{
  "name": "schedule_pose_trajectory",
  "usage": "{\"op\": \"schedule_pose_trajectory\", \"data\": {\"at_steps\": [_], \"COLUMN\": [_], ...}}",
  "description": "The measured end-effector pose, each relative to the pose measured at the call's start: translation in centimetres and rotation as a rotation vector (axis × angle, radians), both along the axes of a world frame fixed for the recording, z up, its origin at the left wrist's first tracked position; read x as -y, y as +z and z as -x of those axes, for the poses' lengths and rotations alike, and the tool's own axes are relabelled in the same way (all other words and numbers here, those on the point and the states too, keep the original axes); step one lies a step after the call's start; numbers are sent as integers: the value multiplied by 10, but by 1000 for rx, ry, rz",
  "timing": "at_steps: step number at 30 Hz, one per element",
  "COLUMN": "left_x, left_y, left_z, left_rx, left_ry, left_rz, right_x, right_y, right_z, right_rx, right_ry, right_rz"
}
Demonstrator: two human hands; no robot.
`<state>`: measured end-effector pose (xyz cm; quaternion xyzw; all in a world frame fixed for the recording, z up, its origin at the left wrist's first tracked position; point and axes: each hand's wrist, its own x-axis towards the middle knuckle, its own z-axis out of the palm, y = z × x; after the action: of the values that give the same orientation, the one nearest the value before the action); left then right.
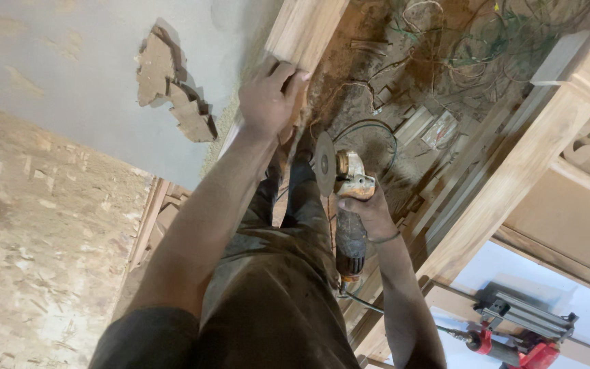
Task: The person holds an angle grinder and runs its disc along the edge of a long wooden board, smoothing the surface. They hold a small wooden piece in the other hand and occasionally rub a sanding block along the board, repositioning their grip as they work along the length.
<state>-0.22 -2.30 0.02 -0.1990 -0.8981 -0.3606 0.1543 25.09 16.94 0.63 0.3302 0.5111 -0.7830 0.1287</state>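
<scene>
My left hand [268, 96] grips the edge of a long pale wooden plank [306, 27] that leans against a grey plastered wall [90, 75]. My right hand [364, 213] is wrapped around the body of an angle grinder [347, 205]. The grinder's round disc [324, 164] stands on edge just below my left hand, close to the plank. The dusty tool points up toward the wood, and its cord trails down past my right forearm. My dark trousers fill the space between my arms.
A carved wooden furniture frame [548, 130] stands at the right. Tangled wires [472, 41] and wood offcuts lie on the dirt floor. A red clamp-like tool [534, 342] rests at the lower right. A patch of the wall's plaster has broken away [172, 82].
</scene>
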Motion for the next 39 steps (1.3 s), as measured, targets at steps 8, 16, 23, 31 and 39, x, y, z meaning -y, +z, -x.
{"op": "schedule_pose_trajectory", "data": {"at_steps": [8, 16, 23, 31, 39], "left_x": [0, -3, 3, 0, 1], "left_y": [-3, -15, -3, 2, -5], "left_z": [-2, 3, 1, 2, 0], "left_rx": [62, 21, 2, 34, 18], "left_ry": [-15, -26, -46, -14, -1], "left_rz": [0, -57, -4, 6, 55], "right_x": [-2, -18, -32, -31, -14], "right_y": [-7, -7, -11, -6, -3], "right_z": [34, 64, 79, 81, 64], "right_rx": [-62, 28, -85, -32, -55], "right_ry": [160, 265, 364, 365, 266], "right_rz": [-69, -48, -169, -178, -144]}}
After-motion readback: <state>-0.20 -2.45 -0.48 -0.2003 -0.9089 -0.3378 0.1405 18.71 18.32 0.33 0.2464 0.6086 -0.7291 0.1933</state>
